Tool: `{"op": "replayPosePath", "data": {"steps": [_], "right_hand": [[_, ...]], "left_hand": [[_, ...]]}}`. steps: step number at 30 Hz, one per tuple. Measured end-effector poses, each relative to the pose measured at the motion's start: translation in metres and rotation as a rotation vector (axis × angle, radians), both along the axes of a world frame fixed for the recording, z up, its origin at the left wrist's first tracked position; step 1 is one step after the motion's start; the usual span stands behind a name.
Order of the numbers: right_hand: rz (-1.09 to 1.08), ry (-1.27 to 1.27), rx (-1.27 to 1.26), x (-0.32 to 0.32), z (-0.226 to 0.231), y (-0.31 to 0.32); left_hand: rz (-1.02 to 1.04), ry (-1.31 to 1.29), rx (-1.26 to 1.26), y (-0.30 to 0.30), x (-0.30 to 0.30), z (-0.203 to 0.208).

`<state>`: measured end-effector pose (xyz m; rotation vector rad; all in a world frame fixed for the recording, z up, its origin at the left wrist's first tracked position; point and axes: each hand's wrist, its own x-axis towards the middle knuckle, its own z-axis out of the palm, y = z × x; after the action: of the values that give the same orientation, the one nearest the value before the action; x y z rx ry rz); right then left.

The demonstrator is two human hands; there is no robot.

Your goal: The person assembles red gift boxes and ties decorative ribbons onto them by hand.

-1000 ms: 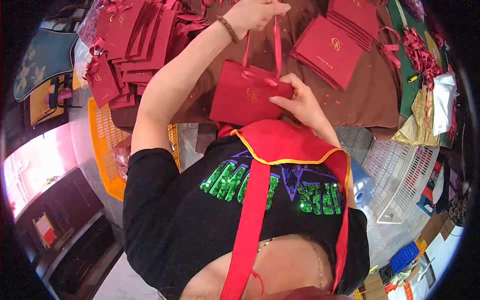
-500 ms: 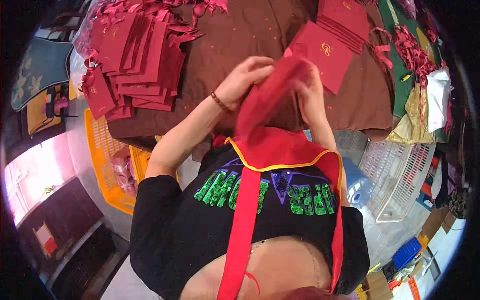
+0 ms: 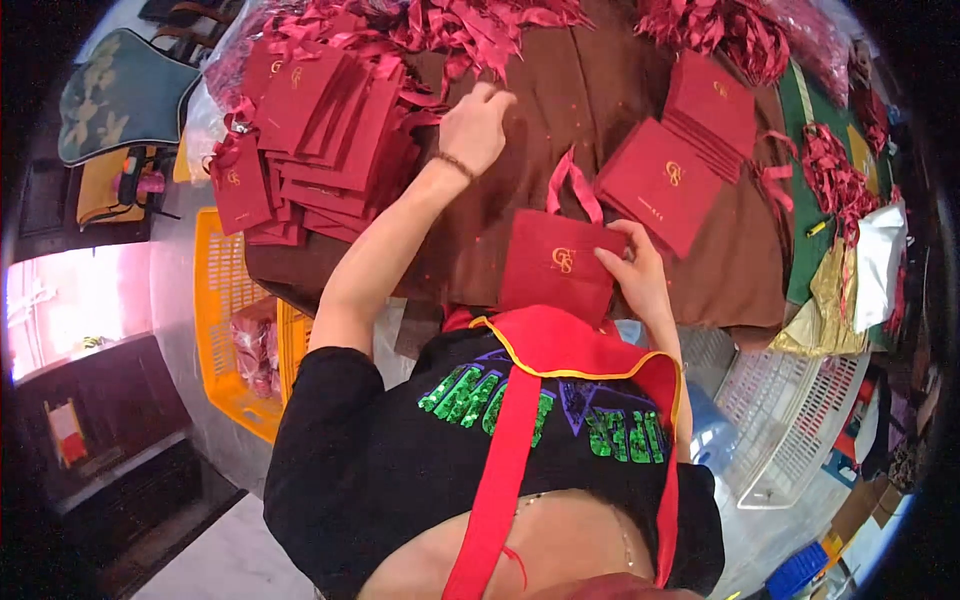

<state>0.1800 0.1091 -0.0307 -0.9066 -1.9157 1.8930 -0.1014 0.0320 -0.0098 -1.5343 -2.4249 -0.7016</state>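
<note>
Near the front edge of the brown cloth [image 3: 465, 255], as the head view shows, your right hand [image 3: 640, 275] pinches the red bag [image 3: 545, 275] at its right edge, ribbon loop upward. Your left hand [image 3: 473, 130] hovers by the ribbon pile [image 3: 460, 30], fingers curled; whether they grip anything, I cannot tell. Stacked bags [image 3: 665, 185] lie to the right.

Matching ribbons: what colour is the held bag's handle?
The handle is pinkish red; see head view.

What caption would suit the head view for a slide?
Right hand holds a red bag; left hand is near red ribbons.
</note>
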Motion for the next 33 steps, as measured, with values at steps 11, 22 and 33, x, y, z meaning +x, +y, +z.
{"op": "replayPosePath", "data": {"steps": [11, 22, 33], "right_hand": [[-0.021, -0.18, 0.631, 0.004, 0.027, -0.005], [0.088, -0.203, 0.638, 0.006, 0.022, 0.009], [0.146, -0.264, -0.043, 0.013, 0.031, 0.028]], "left_hand": [[-0.092, 0.204, -0.086, 0.021, -0.062, -0.031], [-0.504, -0.35, -0.14, -0.039, 0.075, 0.027], [-0.504, -0.483, 0.057, -0.035, 0.128, 0.001]]}}
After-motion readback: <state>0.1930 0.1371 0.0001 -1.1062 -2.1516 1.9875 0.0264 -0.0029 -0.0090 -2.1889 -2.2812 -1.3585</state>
